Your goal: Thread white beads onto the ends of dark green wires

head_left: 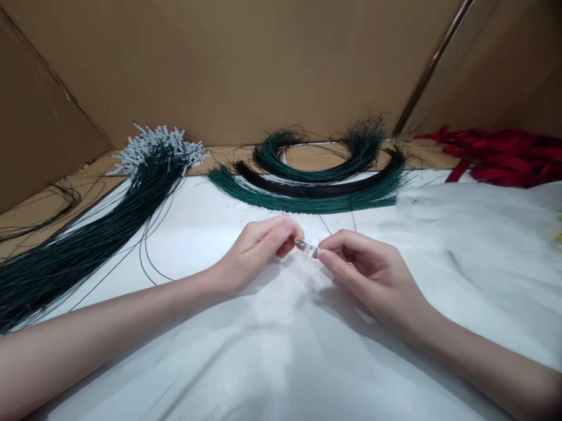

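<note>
Near the middle of the white work surface, my left hand (265, 250) pinches one end of a short beaded wire stem (307, 245), white with dark gaps. My right hand (369, 264) grips its other end between thumb and forefinger. Thin dark wires rise behind my right hand. Just beyond my fingers lie small white beads (267, 210), beside a curved bundle of green wires (304, 204) and a black wire bundle (305, 190). My fingertips partly hide both ends of the stem.
To the left lies a long bundle of dark green wires (107, 234) with white beaded tips (160, 146). Another curved green bundle (317, 168) rests farther back. Red ribbon (511, 155) is heaped at the right, near translucent white sheeting (485, 219). Cardboard walls (250, 60) enclose the back and sides.
</note>
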Tool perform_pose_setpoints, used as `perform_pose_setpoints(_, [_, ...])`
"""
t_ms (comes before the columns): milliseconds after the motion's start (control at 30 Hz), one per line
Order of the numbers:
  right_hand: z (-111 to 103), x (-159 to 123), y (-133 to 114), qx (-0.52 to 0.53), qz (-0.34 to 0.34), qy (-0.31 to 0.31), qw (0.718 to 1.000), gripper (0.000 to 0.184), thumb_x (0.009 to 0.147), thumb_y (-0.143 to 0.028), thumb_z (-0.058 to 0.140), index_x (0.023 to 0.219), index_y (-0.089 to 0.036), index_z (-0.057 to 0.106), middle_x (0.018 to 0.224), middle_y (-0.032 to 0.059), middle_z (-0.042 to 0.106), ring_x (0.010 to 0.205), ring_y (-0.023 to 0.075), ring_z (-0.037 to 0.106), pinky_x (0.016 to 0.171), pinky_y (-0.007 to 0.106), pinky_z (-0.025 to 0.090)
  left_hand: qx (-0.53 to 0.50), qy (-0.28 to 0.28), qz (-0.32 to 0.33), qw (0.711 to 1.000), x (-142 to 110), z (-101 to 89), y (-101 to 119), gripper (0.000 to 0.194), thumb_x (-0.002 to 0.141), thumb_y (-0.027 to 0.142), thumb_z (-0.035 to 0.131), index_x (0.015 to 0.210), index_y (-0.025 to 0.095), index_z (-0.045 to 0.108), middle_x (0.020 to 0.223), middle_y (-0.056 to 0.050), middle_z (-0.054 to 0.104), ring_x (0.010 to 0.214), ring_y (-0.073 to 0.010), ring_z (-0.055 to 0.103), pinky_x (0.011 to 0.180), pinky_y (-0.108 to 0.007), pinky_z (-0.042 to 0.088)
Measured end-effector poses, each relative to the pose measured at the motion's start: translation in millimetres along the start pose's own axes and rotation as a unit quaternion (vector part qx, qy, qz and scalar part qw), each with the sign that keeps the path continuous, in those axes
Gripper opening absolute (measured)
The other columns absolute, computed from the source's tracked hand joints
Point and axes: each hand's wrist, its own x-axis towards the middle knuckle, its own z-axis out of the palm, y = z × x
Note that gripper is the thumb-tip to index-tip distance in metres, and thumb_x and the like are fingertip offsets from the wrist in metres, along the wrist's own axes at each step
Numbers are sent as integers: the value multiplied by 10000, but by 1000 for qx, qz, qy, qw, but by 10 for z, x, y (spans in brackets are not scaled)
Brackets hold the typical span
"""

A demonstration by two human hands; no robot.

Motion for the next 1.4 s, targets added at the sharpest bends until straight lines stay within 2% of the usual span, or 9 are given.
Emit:
perform_pose_setpoints(100, [-11,100,-55,73,-25,41,996,166,940,-291,617,799,-202,613,745,-9,584,684,127,546,633,252,442,-58,4,23,998,86,-63,-49,210,958,253,502,1111,181,627,982,-38,635,937,-155,578,866,-285,446])
perform_pose_setpoints(200, [-15,274,-215,155,-71,70,983,158,945,-298,618,818,-206,605,753,-15,597,685,120,566,638,244,465,-27,-52,81,995,255,-16,37,486,774,230,745,1221,208,556,1301,-77,570,1213,-227,517,1035,-354,413])
perform_pose_setpoints(367, [-99,690,-673,181,-135,80,971,158,950,-260,606,800,-212,605,705,-27,596,612,95,548,587,222,455,-42,-67,113,990,709,156,321,345,799,240,731,1073,139,547,1201,-134,615,1161,-245,591,990,-383,488])
perform_pose_setpoints(433, [-191,848,-847,180,-122,100,971,194,956,-206,577,763,-212,584,660,-39,568,535,79,499,527,218,417,10,-95,144,985,913,114,392,150,921,270,576,950,124,591,955,-103,680,962,-195,664,896,-342,528])
perform_pose_setpoints(533, [-377,1012,-1050,159,-121,150,968,240,958,-163,565,722,-207,560,623,-53,523,515,67,460,512,214,381,63,-68,158,983,1177,-105,451,228,969,278,484,921,125,646,775,-47,658,737,-131,626,790,-288,514])
perform_pose_setpoints(733, [-760,1114,-1279,144,-117,212,959,306,986,-103,503,702,-212,534,620,-70,501,531,46,433,548,228,342,197,48,146,968,1467,-659,330,213,898,193,517,761,139,671,695,-23,659,689,-133,554,729,-245,416])
perform_pose_setpoints(1000, [-1043,1209,-1271,155,-115,309,931,368,969,-48,485,636,-201,522,542,-62,493,465,37,414,532,284,312,290,73,111,948,1478,-994,33,237,874,170,476,777,145,690,699,-28,691,680,-143,573,718,-247,397])
perform_pose_setpoints(1233, [-1150,1313,-1328,192,-130,356,905,359,919,-14,568,638,-230,514,588,-58,486,521,80,395,561,290,328,345,98,97,928,1228,-1488,177,235,860,213,491,773,158,703,722,-23,705,648,-132,547,680,-244,377])
perform_pose_setpoints(1400, [-1145,1582,-1264,221,-113,386,889,333,982,-120,536,676,-248,507,611,-42,513,546,95,436,565,277,371,377,93,61,920,759,-1920,386,250,879,299,516,823,171,725,746,-25,728,695,-146,588,706,-241,387])
